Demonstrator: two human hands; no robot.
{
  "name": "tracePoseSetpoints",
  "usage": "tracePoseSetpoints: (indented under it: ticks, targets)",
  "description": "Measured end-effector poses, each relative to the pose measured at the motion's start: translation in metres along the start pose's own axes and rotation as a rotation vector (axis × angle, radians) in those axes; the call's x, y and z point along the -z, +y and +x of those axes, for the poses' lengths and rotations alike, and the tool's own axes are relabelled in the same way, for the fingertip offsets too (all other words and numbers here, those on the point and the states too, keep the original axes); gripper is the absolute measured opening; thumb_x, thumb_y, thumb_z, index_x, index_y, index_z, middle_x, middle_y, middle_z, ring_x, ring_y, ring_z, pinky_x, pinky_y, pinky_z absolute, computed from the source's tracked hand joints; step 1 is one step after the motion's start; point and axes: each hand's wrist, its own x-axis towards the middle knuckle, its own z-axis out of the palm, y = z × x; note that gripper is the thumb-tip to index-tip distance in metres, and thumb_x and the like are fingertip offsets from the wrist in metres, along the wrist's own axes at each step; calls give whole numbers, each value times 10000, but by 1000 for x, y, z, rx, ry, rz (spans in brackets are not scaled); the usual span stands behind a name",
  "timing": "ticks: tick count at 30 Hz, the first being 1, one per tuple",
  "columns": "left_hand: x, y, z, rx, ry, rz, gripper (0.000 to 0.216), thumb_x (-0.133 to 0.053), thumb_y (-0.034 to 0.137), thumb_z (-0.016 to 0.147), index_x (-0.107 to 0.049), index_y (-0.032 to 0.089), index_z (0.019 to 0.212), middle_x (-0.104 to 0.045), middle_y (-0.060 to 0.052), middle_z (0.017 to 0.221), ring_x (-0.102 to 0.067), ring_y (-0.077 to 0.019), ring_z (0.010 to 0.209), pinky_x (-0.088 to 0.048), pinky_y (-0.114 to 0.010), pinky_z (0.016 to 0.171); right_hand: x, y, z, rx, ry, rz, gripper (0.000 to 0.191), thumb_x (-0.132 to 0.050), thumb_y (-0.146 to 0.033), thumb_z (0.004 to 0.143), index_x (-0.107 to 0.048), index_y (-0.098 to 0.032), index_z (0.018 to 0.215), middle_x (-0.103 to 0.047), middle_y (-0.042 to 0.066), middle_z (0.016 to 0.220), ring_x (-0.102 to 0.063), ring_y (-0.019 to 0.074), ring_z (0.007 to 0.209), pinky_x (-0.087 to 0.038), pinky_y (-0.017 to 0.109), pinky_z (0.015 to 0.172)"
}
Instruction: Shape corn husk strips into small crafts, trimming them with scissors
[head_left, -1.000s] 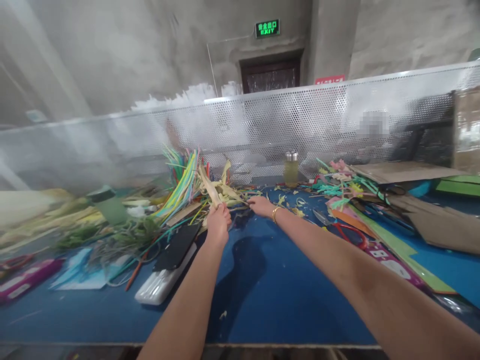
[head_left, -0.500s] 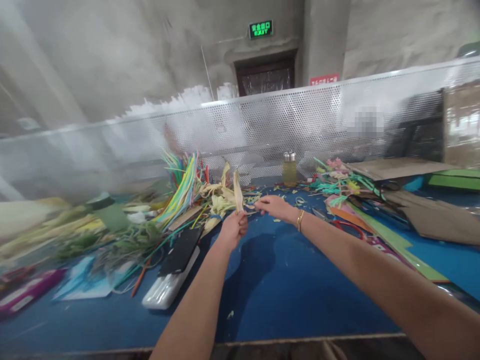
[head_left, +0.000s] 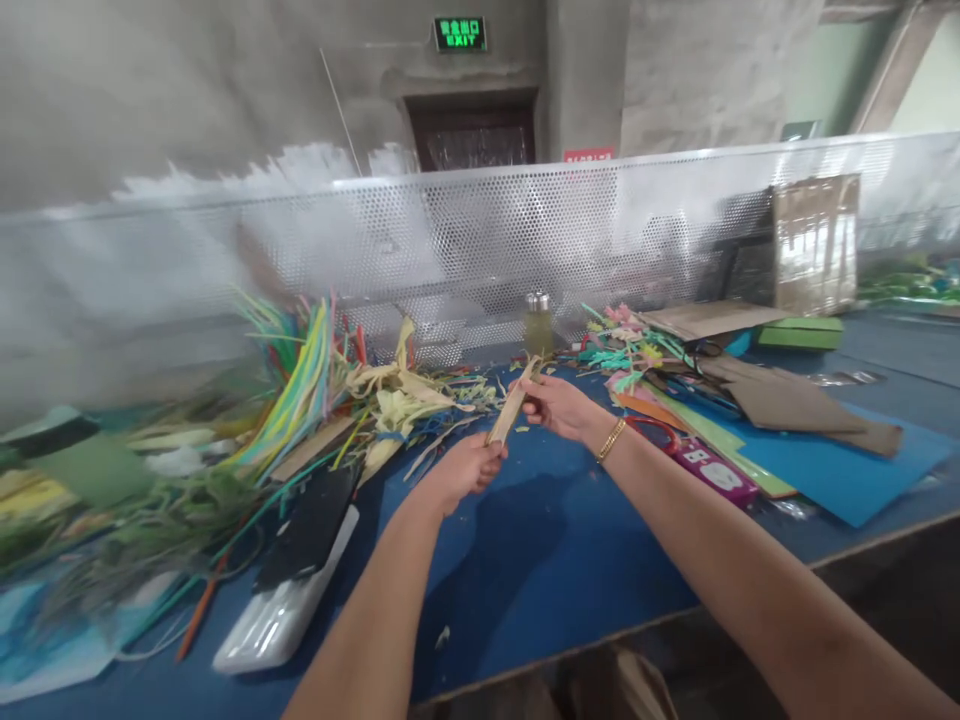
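A pale tan strip of dried leaf [head_left: 512, 410] is held between both hands above the blue tabletop [head_left: 525, 560]. My left hand [head_left: 461, 470] is closed on its lower end. My right hand [head_left: 559, 405], with a gold bracelet at the wrist, pinches its upper end. Just behind the hands lies a heap of yellowish husk leaves [head_left: 397, 400] and a fan of coloured strips [head_left: 300, 390].
A small glass bottle [head_left: 537, 322] stands by the perforated metal screen [head_left: 480, 240]. Red-handled scissors [head_left: 660, 430], coloured paper scraps [head_left: 630, 350], brown card [head_left: 780, 400] and blue sheets lie at right. A black phone [head_left: 307, 530] on a white case [head_left: 277, 615] lies at left.
My left hand pulled the strip out of the husk heap and toward me. My right hand left the table and took its upper end. The view swung right.
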Motion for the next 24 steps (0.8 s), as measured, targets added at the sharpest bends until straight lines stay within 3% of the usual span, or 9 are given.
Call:
tracePoseSetpoints:
  ticks: [7, 12, 15, 20, 24]
  targets:
    - [2, 2, -3, 63, -137, 45, 219, -574, 359, 782, -447, 188, 732, -238, 92, 514, -155, -45, 414, -71, -185, 420, 15, -5, -8, 37, -33, 63, 32, -598, -183, 840, -601, -151, 840, -599, 13, 777, -460, 54, 558, -409, 173, 496]
    - [3, 0, -1, 63, -136, 143, 385, -645, 485, 749, -390, 197, 733, -292, 86, 559, -204, -38, 434, -101, -182, 424, 16, -3, -4, -23, 44, 24, 139, -496, -145, 888, -574, -136, 774, -620, 48, 728, -459, 67, 521, -420, 185, 469]
    - [5, -2, 1, 70, -136, 124, 361, -590, 503, 793, -408, 193, 758, -269, 90, 554, -194, -39, 429, -100, -184, 422, 19, -4, -6, -18, -46, 43, 56, -562, -125, 842, -608, -145, 866, -640, 37, 779, -501, 70, 558, -454, 193, 509]
    - [6, -4, 4, 102, -235, 91, 347, -579, 493, 813, -416, 191, 760, -230, 90, 552, -172, -40, 422, -74, -190, 417, 23, -7, -13, -74, -241, -63, 420, -728, -109, 693, -629, -196, 1091, -645, -2, 814, -544, 75, 624, -456, 185, 535]
    - [8, -2, 3, 124, -292, 70, 347, -570, 487, 827, -413, 189, 743, -211, 90, 546, -153, -42, 423, -64, -188, 407, 25, -7, -12, -30, -242, -92, 241, -752, -183, 693, -681, -155, 921, -600, -23, 676, -502, 60, 563, -433, 185, 514]
